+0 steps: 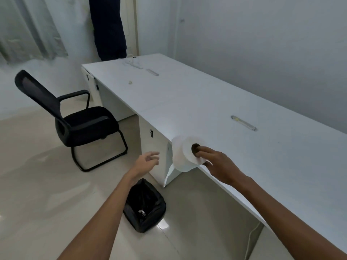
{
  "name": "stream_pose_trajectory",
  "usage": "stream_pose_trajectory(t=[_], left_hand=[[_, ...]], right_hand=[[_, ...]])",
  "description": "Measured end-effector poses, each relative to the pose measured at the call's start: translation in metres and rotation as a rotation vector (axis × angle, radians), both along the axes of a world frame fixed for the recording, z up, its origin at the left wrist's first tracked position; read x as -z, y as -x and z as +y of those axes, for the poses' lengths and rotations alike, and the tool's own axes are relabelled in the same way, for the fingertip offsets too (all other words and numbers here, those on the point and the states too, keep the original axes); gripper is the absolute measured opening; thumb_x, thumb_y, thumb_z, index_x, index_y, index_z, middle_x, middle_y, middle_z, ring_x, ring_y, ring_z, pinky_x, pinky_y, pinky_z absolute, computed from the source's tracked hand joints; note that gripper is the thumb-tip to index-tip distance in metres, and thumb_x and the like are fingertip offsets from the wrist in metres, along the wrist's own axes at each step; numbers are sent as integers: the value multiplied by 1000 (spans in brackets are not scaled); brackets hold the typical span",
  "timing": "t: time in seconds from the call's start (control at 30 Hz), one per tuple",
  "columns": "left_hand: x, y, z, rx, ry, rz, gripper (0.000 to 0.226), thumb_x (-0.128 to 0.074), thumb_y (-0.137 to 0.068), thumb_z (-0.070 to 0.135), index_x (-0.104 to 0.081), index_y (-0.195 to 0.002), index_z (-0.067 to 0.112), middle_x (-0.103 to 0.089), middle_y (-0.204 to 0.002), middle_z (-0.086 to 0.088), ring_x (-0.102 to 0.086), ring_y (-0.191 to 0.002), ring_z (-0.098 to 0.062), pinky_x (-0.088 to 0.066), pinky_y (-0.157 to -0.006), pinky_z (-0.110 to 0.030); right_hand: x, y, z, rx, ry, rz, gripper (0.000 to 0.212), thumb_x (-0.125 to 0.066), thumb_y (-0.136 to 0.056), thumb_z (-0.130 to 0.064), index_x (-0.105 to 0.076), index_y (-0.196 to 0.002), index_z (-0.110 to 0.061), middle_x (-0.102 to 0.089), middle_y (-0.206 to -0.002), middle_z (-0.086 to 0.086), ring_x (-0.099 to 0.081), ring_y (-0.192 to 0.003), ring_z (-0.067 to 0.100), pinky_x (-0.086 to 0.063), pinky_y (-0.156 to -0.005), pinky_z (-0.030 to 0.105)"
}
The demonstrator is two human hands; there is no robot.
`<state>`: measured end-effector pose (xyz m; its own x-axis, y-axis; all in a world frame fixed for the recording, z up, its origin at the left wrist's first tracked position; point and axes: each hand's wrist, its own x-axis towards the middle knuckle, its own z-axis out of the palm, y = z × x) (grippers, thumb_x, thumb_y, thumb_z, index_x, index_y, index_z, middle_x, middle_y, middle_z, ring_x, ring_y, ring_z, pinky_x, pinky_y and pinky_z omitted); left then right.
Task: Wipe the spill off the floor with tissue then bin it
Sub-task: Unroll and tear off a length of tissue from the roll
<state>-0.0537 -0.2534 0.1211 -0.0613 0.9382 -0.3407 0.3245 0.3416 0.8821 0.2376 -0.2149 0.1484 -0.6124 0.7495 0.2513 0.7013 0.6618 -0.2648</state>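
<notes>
My right hand [216, 163] grips a white tissue roll [188, 152] at the front edge of the white desk [206, 109], with a finger in its brown core. A loose strip of tissue [170, 175] hangs down from the roll. Just left of the roll, my left hand [145, 163] hovers with its fingers spread and holds nothing. A black bin [144, 207] lined with a black bag stands on the floor below my hands, with a small pale scrap inside. I see no spill on the glossy tiled floor [47, 184].
A black office chair [75, 121] stands on the floor to the left, facing the desk. The desk runs along the right wall, with cable slots and a small scrap on top. A cable hangs below its near end. Curtains and dark clothing hang at the back.
</notes>
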Motion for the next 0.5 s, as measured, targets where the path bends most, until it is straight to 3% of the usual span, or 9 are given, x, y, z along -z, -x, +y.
stream_pose_trajectory(t=[0.13, 0.27, 0.37, 0.5], left_hand=[[-15, 6, -32, -3, -58, -95, 37, -56, -102, 22, -60, -139, 19, -68, -131, -3, -61, -126, -21, -47, -97, -30], [-27, 2, -58, 83, -130, -125, 40, -64, -90, 6, -66, -128, 20, -73, -120, -2, -68, -117, -25, -56, -90, -31], [-25, -3, -74, 253, -135, -41, 60, -73, -79, 6, -60, -134, 26, -66, -131, 6, -64, -120, -16, -56, -101, -36], [-17, -12, -91, 354, -152, 101, 103, -94, -63, 33, -40, -150, 31, -52, -143, 11, -51, -130, -13, -46, -111, -39]], right_hand=[[-11, 10, -46, -22, -61, -15, 33, -67, -91, -4, -64, -117, -23, -59, -137, -13, -68, -99, 24, -58, -73, 41], [-20, 16, -79, -11, -20, 15, 33, -70, -89, -12, -66, -120, -23, -63, -133, -12, -68, -99, 20, -57, -77, 35], [-24, 24, -89, 36, 52, 40, 33, -72, -89, -24, -67, -122, -28, -67, -124, -14, -66, -90, 14, -56, -78, 31], [-27, 38, -93, 76, 193, 170, 32, -76, -86, -24, -71, -118, -26, -70, -107, -13, -65, -76, 12, -58, -74, 36]])
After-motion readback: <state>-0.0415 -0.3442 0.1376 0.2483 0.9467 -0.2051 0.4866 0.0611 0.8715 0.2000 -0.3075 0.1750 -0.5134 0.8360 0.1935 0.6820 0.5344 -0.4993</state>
